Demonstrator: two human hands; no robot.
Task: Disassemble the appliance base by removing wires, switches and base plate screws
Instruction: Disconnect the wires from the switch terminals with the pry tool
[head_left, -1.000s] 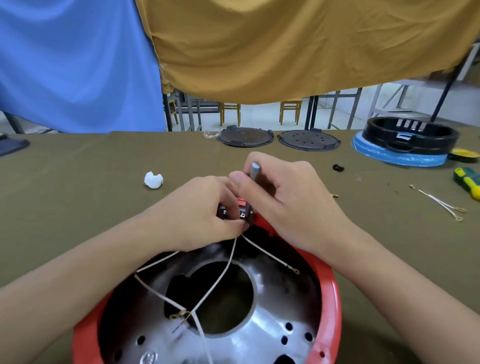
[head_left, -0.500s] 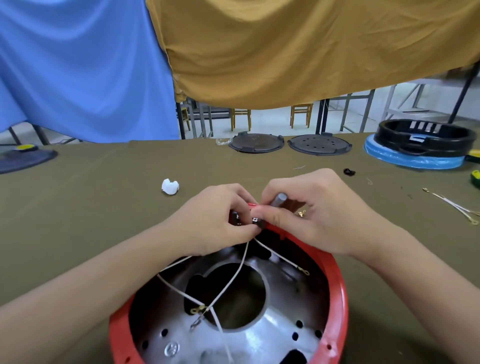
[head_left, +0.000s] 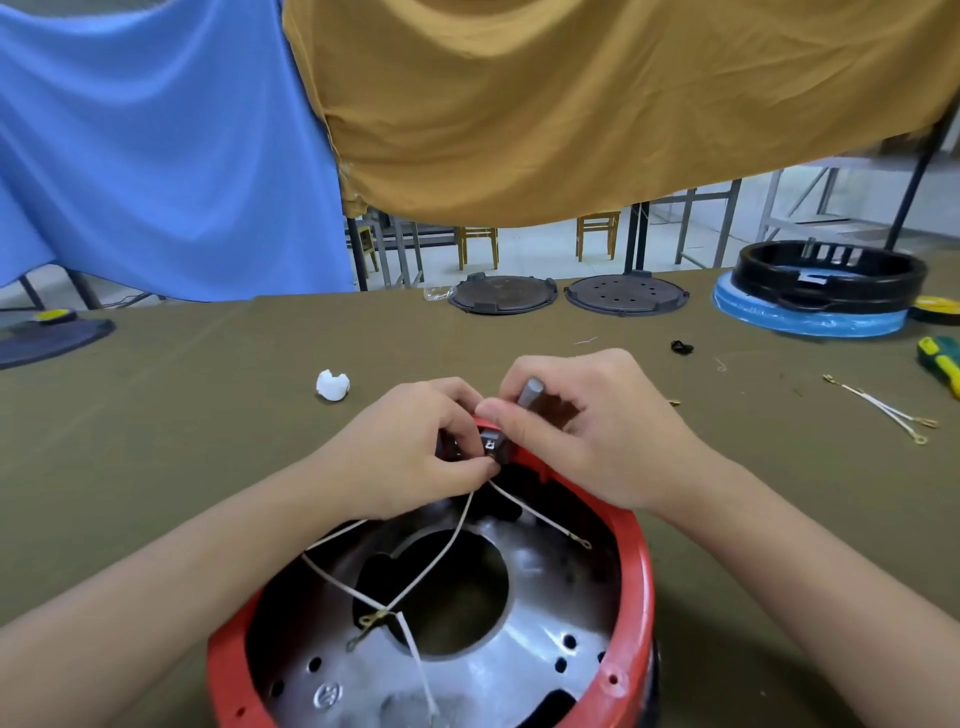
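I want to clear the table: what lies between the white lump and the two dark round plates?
Only bare olive tablecloth between the white lump and the dark round plates, in the head view.

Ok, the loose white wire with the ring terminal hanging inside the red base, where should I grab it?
Pinch the white wire just behind its ring terminal, coming from above through the open top of the red base. That free end hangs clear of the metal plate, while its upper end runs under the left hand.

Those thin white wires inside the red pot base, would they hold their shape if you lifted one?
Probably not: the white wires sag in loose curves across the base, so likely floppy. They look thin, so probably very light.
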